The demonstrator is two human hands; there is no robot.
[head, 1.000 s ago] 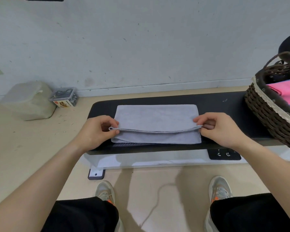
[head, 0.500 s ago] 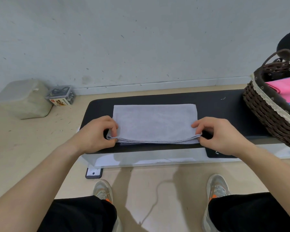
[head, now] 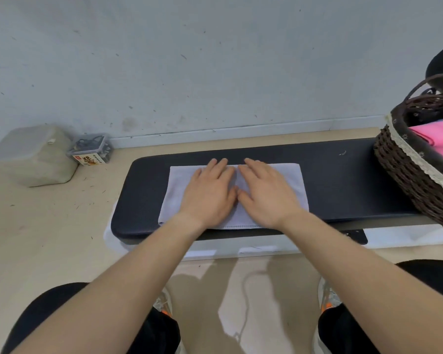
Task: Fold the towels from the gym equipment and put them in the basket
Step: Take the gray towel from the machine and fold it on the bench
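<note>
A folded light grey towel lies flat on the black padded bench. My left hand and my right hand press side by side on the towel's middle, palms down and fingers straight. The thumbs almost touch. At the right end of the bench stands a dark wicker basket with a lace trim. Inside it lie a folded pink towel and a bit of a blue one.
On the floor at the left stand a pale plastic container and a small clear box with an orange label, both by the white wall. My knees and shoes are below the bench, with a cable on the floor between them.
Both hands let go of the towel's near corners, which they had brought down to the front edge, and moved to its middle. They now lie flat on the folded towel.
</note>
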